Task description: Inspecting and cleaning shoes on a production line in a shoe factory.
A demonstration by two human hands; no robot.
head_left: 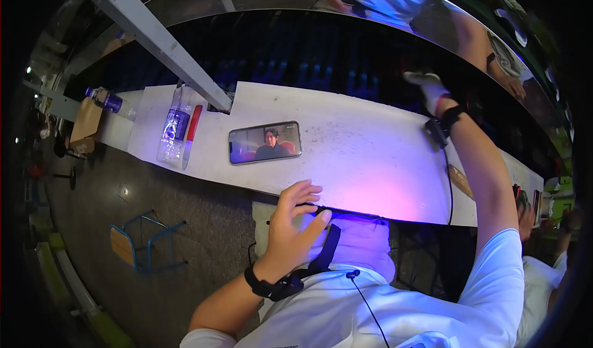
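White light is pooling on your table (370, 141), and the phone (264, 143) is lying flat there, screen up, its long axis running left to right with the right end angled slightly away from you. Your left hand (293, 221) is hanging on your side of the phone, a little to its right and well nearer to it than your other hand; a strip of bare tabletop is separating the two. That hand is looking empty, its fingers loosely curved and slightly fanned, thumb below them, the palm turning inward at the near edge; whether it is touching that edge, you cannot tell from here. Your left forearm is slanting up from below, elbow out to the side. Your right hand (426, 83), in a white glove, is sitting far to the right of the phone and farther from you, over the black surface (278, 45) beyond. Its arm is stretching long, bending little at the elbow; blur and darkness are hiding its grip, so you cannot tell whether it is holding anything. Left of the phone, a bottle (175, 129) and a red-handled tool (193, 125) are lying side by side.
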